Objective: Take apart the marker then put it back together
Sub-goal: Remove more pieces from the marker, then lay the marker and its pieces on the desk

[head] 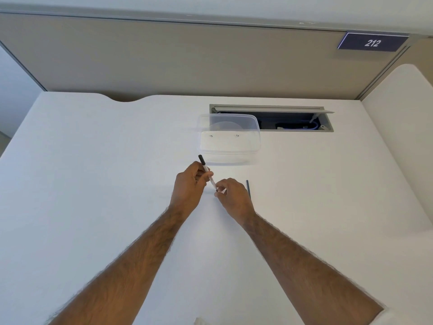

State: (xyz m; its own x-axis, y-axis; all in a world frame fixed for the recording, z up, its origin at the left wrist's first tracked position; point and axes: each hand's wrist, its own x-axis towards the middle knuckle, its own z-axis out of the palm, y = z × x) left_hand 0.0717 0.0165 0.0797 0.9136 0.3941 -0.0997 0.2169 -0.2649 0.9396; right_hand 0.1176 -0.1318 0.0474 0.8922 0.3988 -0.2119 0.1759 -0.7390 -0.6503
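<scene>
1. Left hand (191, 181) clamped on slim white marker barrel with black cap (207, 171), held tilted above white desk (93, 184).
2. Right hand (230, 194) pinches barrel's lower end; part there too small to tell.
3. Thin dark inner rod (248, 189) lies just beside right hand.
4. Advice: steady barrel, twist end gently, keep it straight.

Matt white desk (93, 184), clear glossy plastic tub (229, 137) — smooth

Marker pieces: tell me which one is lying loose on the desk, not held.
The thin dark rod, lying alone just right of the right hand. The white barrel with its black cap is gripped by both hands, left hand included.
</scene>
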